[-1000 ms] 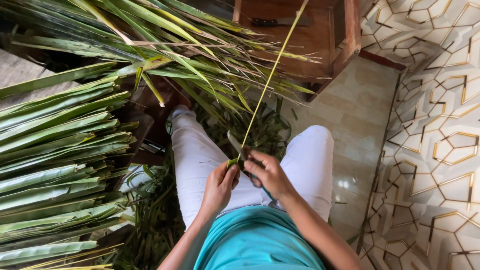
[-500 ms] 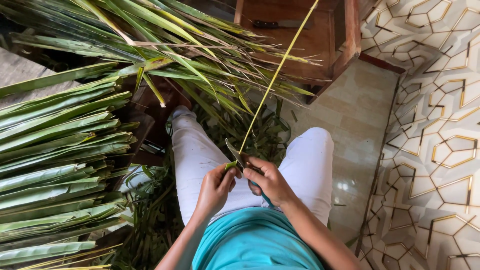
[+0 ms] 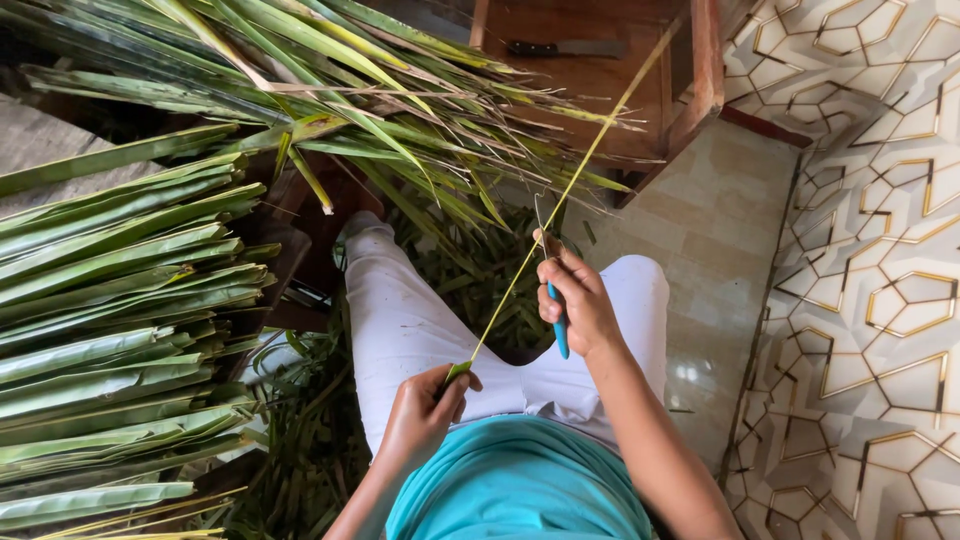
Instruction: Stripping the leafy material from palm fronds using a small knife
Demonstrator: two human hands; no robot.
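Beige tiled floor [image 3: 700, 230]; geometric gold-lined white panel [image 3: 860, 250] at right; wooden table [image 3: 600, 70].

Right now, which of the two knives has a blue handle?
The knife in the right hand, blue handle; the other knife lies dark-handled on the wooden stool.

We saw flat green leaves [image 3: 110, 330] stacked left of the wooden surface [image 3: 600, 70], a dark knife [image 3: 565, 47] lying on it, loose fronds [image 3: 330, 90] spilling beside it, patterned tiles [image 3: 870, 250] to its right.
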